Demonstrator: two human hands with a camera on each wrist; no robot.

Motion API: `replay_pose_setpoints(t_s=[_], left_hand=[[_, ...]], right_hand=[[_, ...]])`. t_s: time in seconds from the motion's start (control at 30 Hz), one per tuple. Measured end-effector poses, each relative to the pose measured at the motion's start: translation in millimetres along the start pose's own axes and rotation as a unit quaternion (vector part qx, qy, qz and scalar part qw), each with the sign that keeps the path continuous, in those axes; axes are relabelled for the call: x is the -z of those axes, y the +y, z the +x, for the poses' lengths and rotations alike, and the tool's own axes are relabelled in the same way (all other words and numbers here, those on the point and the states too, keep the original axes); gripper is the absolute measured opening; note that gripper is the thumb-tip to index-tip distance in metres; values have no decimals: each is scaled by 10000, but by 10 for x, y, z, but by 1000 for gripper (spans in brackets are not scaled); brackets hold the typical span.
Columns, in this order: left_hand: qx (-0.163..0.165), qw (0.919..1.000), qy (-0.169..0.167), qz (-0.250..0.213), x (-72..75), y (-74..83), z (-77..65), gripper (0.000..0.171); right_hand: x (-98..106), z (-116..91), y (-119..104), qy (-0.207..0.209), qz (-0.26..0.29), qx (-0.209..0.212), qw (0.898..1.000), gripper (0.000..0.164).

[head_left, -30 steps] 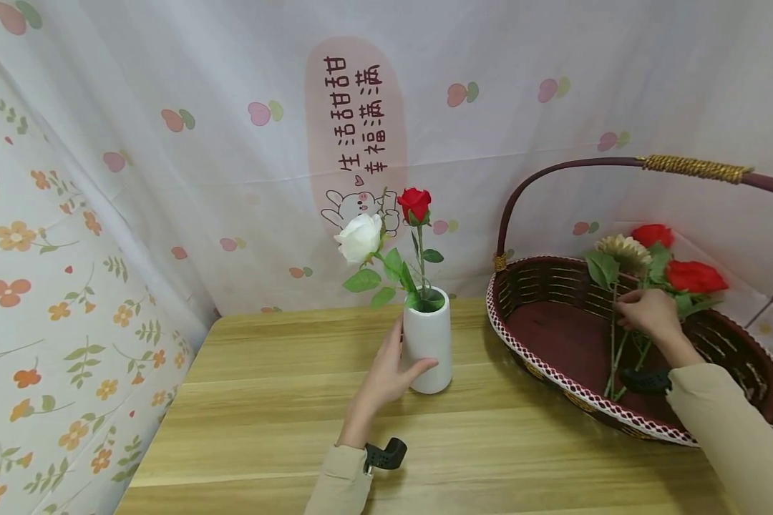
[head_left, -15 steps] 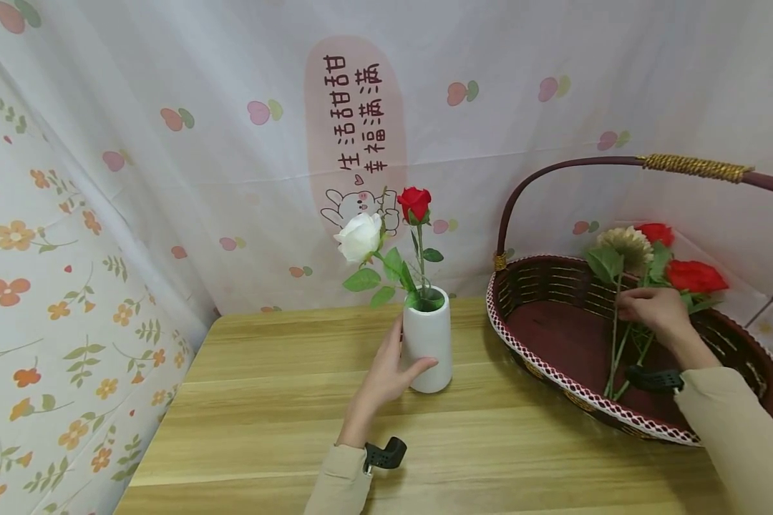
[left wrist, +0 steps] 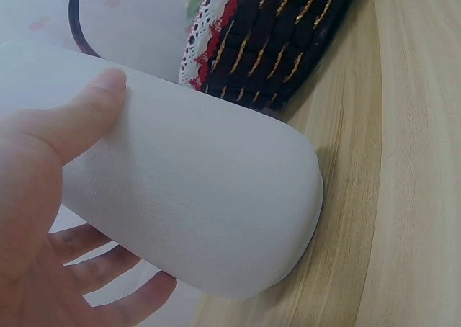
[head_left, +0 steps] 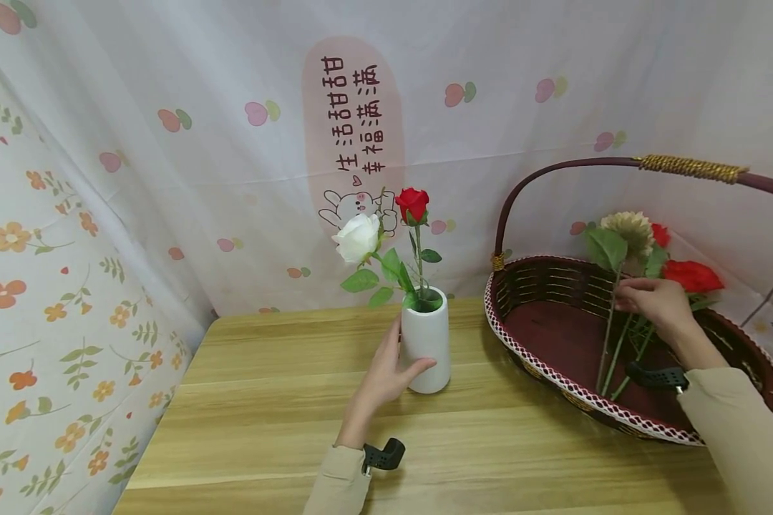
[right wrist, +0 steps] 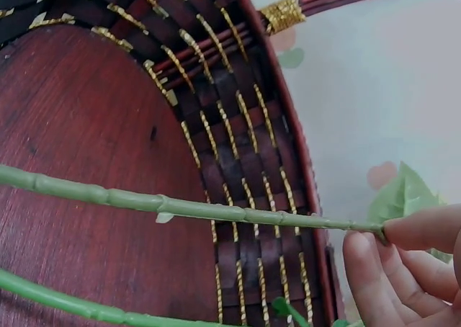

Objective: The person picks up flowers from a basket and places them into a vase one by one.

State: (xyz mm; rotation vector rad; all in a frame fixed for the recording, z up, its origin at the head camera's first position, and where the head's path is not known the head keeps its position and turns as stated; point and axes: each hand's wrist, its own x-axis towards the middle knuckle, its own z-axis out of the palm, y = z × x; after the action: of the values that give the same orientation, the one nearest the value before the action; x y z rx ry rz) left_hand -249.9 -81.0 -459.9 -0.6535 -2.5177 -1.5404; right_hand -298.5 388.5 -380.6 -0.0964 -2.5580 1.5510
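Observation:
My left hand (head_left: 386,368) grips the side of a white vase (head_left: 427,350) that stands upright on the table, thumb across its front. A white rose (head_left: 357,238) and a red rose (head_left: 413,205) stand in the vase. Over the basket (head_left: 550,340), my right hand (head_left: 657,307) pinches the stem of a cream-coloured flower (head_left: 628,230) between thumb and fingers. In the right wrist view that green stem (right wrist: 194,209) runs across the basket's floor. Beside it, red flowers (head_left: 692,275) lean on the basket's far rim, partly behind the hand.
The basket's tall handle (head_left: 570,163) arches over its opening. A patterned curtain (head_left: 245,179) hangs right behind the wooden table (head_left: 245,400), with a floral cloth (head_left: 71,322) along the left side.
The right hand has lifted the cream-coloured flower slightly, its stem shifting apart from the red flowers' stems. The left hand and vase have stayed in place.

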Motion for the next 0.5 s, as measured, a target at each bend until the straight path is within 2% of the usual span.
replay_pose_setpoints(t_s=[0.17, 0.23, 0.37, 0.43, 0.5], left_hand=[[35, 10000, -3, 43, 9, 18, -6, 97], [37, 10000, 3, 56, 10, 21, -9, 97], [27, 10000, -2, 52, 2, 18, -9, 96], [24, 10000, 11, 33, -2, 19, -7, 96], [25, 10000, 24, 4, -7, 21, -8, 96]], right_hand=[[19, -8, -99, 161, -231, -37, 9996, 51], [26, -13, -153, 248, -7, -46, 9997, 39], [29, -18, -276, 474, 676, 3, 9966, 2], [25, -17, -337, 572, 958, 99, 9937, 8], [25, -24, -395, 626, 1130, 176, 9915, 8]])
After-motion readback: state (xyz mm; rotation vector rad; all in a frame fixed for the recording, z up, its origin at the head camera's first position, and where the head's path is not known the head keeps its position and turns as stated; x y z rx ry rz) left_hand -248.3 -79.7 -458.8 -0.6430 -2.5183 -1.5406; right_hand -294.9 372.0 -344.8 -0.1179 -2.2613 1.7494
